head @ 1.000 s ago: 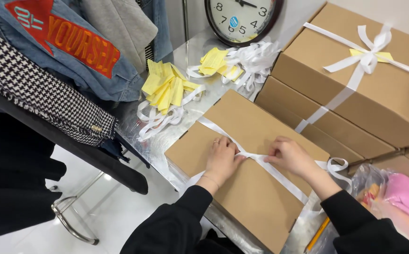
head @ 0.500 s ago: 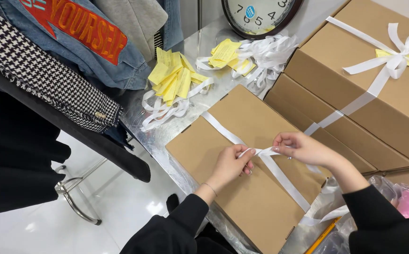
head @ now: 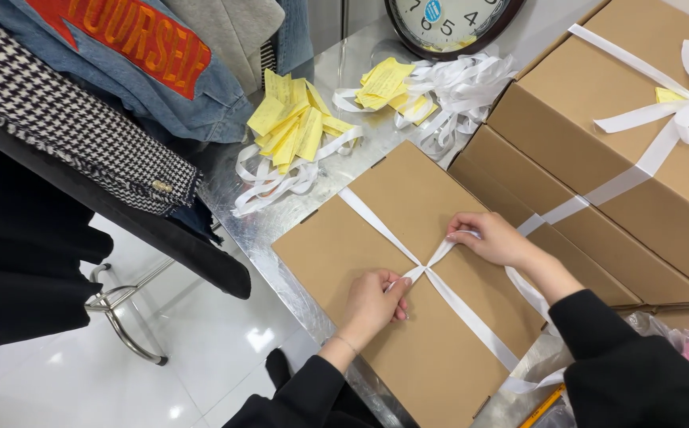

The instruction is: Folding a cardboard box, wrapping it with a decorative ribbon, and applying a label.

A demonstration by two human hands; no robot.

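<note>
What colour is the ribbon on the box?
White ribbon, seen best in the head view.

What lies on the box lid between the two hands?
In the head view, a short stretch of white ribbon runs over the cardboard box from the left hand to the right hand.

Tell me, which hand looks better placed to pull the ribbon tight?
Probably the right hand: it pinches the white ribbon beyond the crossing, while the left hand presses that crossing against the cardboard box.
</note>
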